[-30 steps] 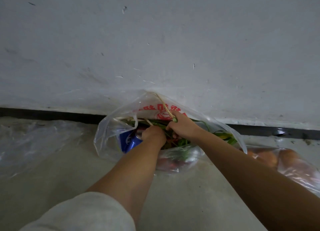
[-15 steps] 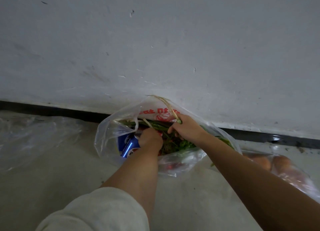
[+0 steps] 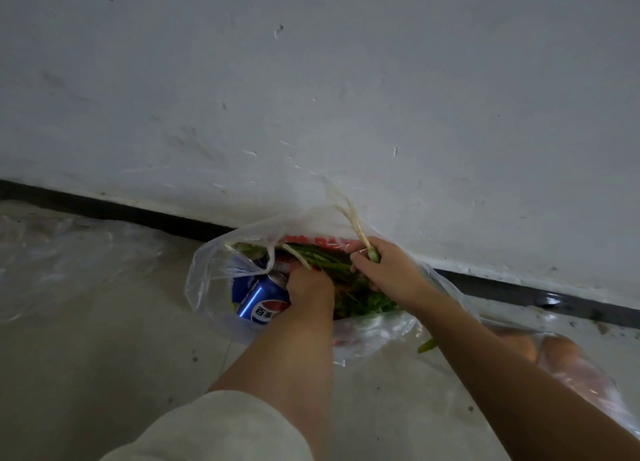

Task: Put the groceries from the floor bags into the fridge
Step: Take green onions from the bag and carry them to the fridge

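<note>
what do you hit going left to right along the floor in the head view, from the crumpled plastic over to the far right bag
crumpled clear plastic sheet → blue Pepsi can → left hand → right hand → clear bag of round orange produce

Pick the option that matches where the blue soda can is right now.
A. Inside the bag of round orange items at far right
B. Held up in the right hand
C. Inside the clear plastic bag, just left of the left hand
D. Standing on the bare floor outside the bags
C. The blue soda can lies inside the clear plastic bag, right beside the left hand, while the right hand grips pale-stemmed greens instead.
</note>
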